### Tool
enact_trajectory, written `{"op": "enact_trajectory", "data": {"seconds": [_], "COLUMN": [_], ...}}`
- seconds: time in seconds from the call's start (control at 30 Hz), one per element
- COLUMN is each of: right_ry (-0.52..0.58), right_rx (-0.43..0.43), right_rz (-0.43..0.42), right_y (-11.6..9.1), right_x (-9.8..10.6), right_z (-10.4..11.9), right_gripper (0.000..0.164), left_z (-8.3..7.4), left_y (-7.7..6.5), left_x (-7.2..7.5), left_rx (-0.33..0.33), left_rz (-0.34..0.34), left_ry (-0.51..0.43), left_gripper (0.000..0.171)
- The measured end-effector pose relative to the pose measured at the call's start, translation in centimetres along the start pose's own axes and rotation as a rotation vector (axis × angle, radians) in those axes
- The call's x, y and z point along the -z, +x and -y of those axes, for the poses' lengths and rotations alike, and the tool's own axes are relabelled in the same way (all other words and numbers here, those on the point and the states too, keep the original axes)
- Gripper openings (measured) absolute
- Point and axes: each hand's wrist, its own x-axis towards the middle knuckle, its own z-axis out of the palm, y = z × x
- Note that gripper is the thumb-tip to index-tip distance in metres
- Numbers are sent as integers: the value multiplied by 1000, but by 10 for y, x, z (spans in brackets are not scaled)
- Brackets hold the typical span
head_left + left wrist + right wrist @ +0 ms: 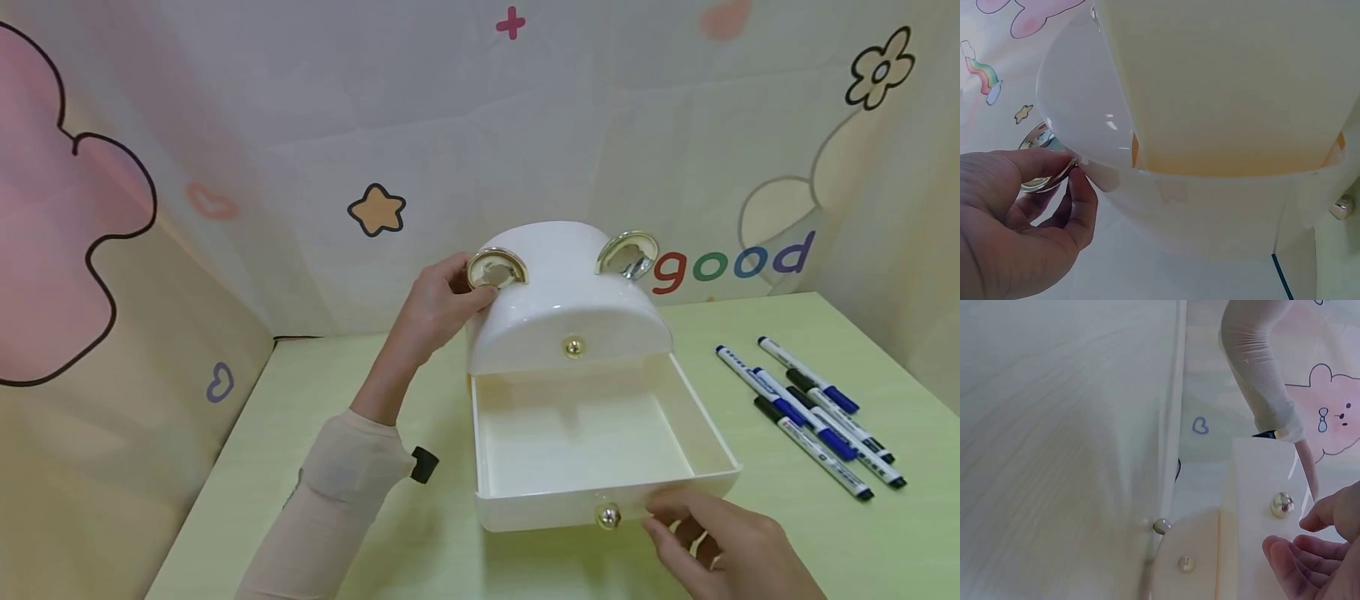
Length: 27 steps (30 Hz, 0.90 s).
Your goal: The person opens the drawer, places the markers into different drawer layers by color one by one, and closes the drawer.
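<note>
A glossy white drawer box (558, 267) with a rounded top and two gold-rimmed ears stands on the table. Its drawer (577, 433) is pulled far out toward me, and nothing lies inside. At the box's left side, my left hand (438, 312) pinches the left ear (1038, 178) between thumb and fingers. My right hand (731, 537) is at the drawer front, just right of its gold knob (608, 516). In the right wrist view its fingers (1285, 565) are loosely bent and apart from the knob.
Several blue and black capped markers (813, 417) lie in a loose pile right of the box. The pale green table (337, 400) is bounded by a printed cloth backdrop (300, 167) behind and at both sides.
</note>
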Motion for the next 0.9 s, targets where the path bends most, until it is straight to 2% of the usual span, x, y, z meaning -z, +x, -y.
{"op": "enact_trajectory", "data": {"seconds": [0.13,0.37,0.6,0.7,0.9], "right_ry": [-44,-82,-109,-128,-152], "right_rx": [-49,-7,-74,-77,-99], "right_rz": [13,-44,11,-19,-112], "right_y": [0,0,5,5,5], "right_x": [7,19,39,46,59], "right_z": [-11,-33,-54,-60,-69], "right_gripper": [15,18,16,15,17], "left_z": [-1,-4,-6,-6,-3], "left_y": [0,-1,1,2,3], "left_x": [2,2,0,-1,-2], "left_rx": [1,0,16,30,37], "left_rz": [-5,-10,-13,-13,-15], "left_ry": [24,17,-12,-33,-43], "left_gripper": [14,11,13,18,17]}}
